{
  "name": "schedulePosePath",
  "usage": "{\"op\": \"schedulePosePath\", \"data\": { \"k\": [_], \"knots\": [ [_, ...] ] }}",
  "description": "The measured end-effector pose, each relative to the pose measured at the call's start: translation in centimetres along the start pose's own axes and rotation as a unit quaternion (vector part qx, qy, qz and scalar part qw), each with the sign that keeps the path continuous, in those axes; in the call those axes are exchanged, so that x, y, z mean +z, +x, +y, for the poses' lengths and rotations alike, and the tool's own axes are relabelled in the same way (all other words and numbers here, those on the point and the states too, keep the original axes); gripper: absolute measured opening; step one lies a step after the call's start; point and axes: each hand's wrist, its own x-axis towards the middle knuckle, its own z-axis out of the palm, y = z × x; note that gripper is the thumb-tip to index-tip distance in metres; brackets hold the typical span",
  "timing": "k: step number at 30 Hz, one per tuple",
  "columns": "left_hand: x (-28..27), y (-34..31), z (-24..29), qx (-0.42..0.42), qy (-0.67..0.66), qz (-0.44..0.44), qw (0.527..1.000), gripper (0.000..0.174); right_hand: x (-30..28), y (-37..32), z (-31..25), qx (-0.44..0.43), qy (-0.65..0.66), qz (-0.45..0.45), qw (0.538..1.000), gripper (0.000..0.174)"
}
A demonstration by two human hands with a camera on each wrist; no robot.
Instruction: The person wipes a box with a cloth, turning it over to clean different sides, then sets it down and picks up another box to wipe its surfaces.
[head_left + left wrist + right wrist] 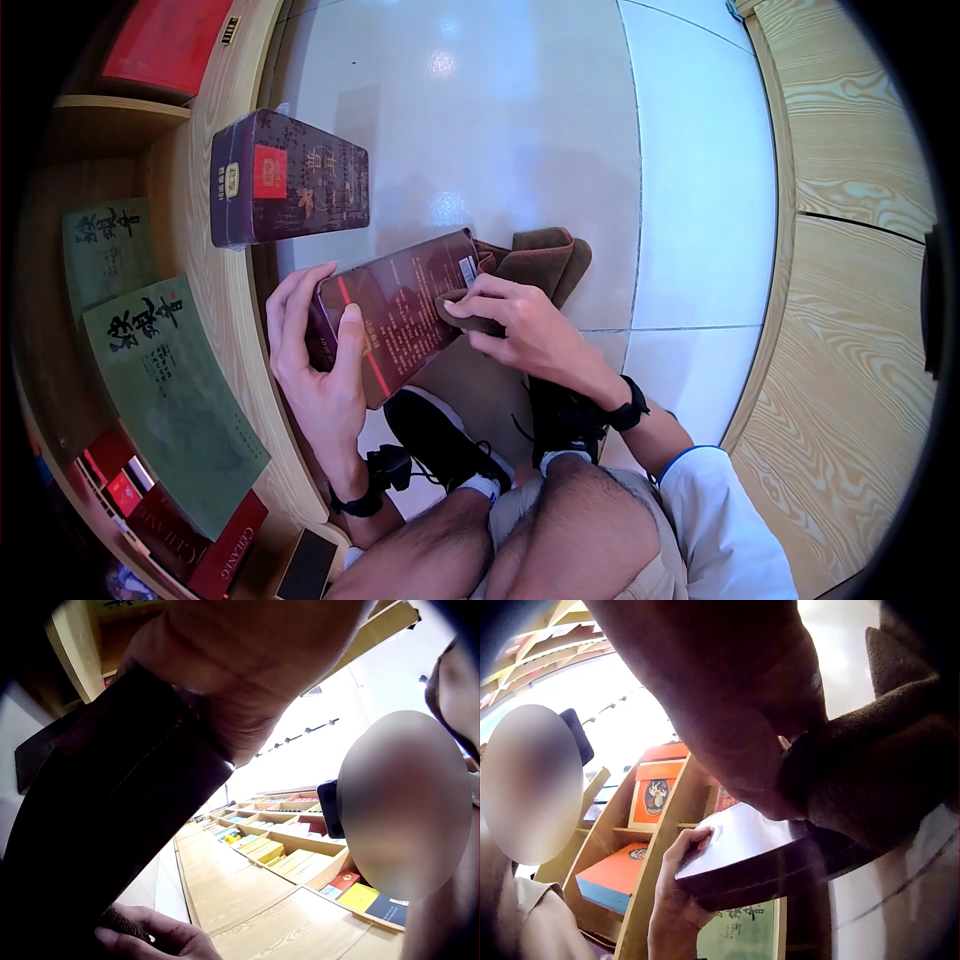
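In the head view my left hand (322, 365) grips the near left end of a dark maroon box (395, 310), thumb on its printed face and fingers round the edge. The box is held tilted above the floor, with small print and a barcode label on the upper face. My right hand (530, 325) pinches a brown cloth (545, 262) against the box's right end; part of the cloth hangs beyond it. The right wrist view shows the cloth (885, 772) bunched in the fingers, over the box's edge. A second purple box (320, 185) stands on the left, beyond my left hand.
Along the left runs a wooden shelf unit (215, 130) holding green boxes (170, 390), a red box (165, 45) and dark red boxes (225, 550). Wooden cabinet fronts (850, 400) stand on the right. Pale floor tiles (520, 120) lie between, with black shoes (440, 435) below the box.
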Motion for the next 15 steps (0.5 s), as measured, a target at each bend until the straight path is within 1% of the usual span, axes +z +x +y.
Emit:
{"op": "schedulePosePath", "data": {
  "k": [1,5,7,10,13,14,15],
  "knots": [
    [0.0,0.0,0.0,0.003,0.001,0.0,1.0,0.037,0.0,0.0,0.0,-0.011,-0.001,0.003,1.0,0.032],
    [0.0,0.0,-0.1,0.004,0.001,-0.001,1.0,0.037,-0.1,0.0,-0.1,-0.014,0.0,0.006,1.0,0.032],
    [0.0,0.0,-0.1,0.003,-0.003,0.0,1.0,0.036,-0.2,-0.1,-0.2,0.004,0.004,-0.01,1.0,0.039],
    [-0.1,0.0,1.3,-0.005,-0.016,0.0,1.0,0.036,-0.2,-0.2,0.0,0.006,0.004,-0.014,1.0,0.039],
    [0.0,0.0,-0.4,0.01,0.003,-0.002,1.0,0.036,-0.3,-0.4,0.0,0.011,0.003,-0.024,1.0,0.039],
    [-0.1,0.1,0.1,0.01,0.003,-0.002,1.0,0.036,-0.3,-0.4,0.0,0.011,0.003,-0.024,1.0,0.039],
    [-0.2,0.2,1.0,-0.008,0.0,-0.007,1.0,0.036,-0.3,-0.5,0.0,0.012,-0.001,-0.032,0.999,0.04]
  ]
}}
